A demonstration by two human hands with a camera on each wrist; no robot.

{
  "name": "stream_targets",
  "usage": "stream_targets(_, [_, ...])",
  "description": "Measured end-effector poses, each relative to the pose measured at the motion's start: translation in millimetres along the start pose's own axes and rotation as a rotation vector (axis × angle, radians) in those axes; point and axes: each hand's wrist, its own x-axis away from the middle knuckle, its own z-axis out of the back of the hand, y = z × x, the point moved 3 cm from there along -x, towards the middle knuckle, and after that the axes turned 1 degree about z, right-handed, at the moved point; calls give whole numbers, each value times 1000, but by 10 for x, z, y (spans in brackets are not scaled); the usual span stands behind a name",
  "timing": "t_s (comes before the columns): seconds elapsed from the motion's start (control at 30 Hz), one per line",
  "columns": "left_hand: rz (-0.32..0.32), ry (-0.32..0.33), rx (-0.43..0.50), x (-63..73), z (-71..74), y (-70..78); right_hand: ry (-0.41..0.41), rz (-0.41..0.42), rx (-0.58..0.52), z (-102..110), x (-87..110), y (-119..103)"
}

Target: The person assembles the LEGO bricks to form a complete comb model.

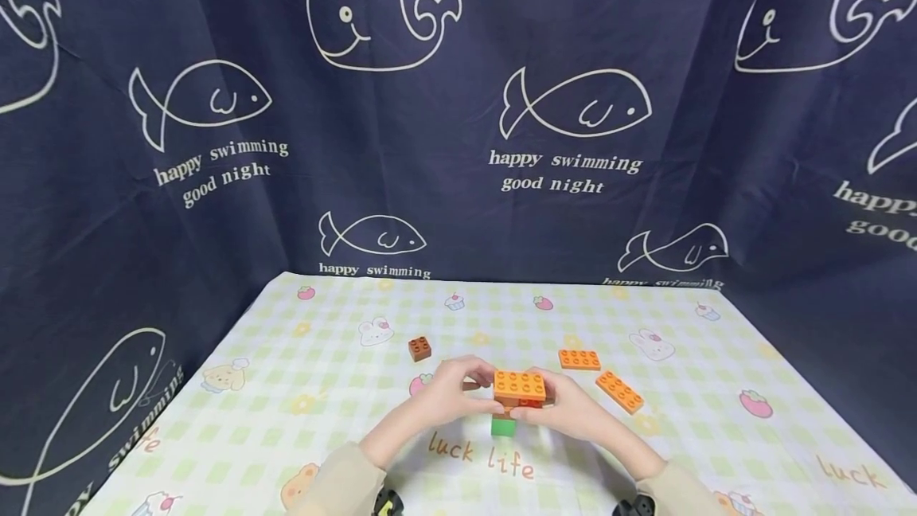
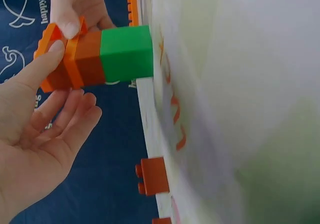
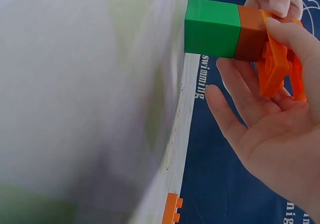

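Note:
A short tower of toy building bricks stands on the table in front of me. Its base is a green brick [image 2: 126, 53], with a brown brick [image 2: 90, 57] above it. Over these come a thin orange brick [image 3: 272, 68], another brown brick and a studded orange top brick [image 1: 519, 383]. From the left, my left hand [image 1: 457, 390] grips the upper layers, thumb on the near side. My right hand [image 1: 562, 403] holds the same layers from the right, its thumb also in front and its lower fingers spread beneath.
Beyond my left hand lies a small brown brick [image 1: 419, 348]. Two flat orange bricks, one farther back [image 1: 579, 360] and one set at a slant [image 1: 619, 392], lie past my right hand. A patterned cloth [image 1: 286, 357] covers the table; a dark blue curtain [image 1: 458, 142] hangs behind.

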Motion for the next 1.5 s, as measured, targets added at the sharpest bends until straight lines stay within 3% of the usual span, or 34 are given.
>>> stream_targets(0.17, [-5, 2, -31, 5, 137, 16, 3, -14, 13, 8, 0, -6])
stream_targets(0.3, [6, 38, -73, 2, 248, 4, 5, -26, 31, 5, 3, 1])
stream_targets(0.63, [46, 86, -77, -51, 434, -157, -4, -59, 24, -13, 15, 22])
stream_targets(1.03, [87, 118, -180, -114, 529, -315, 7, -67, -17, -11, 21, -13])
stream_targets(1.27, [142, 107, -143, -131, 538, -411, 13, -78, 10, -19, 12, -28])
stream_targets(1.5, [156, 81, -153, -149, 516, -512, 13, -71, 17, -17, 6, -16])
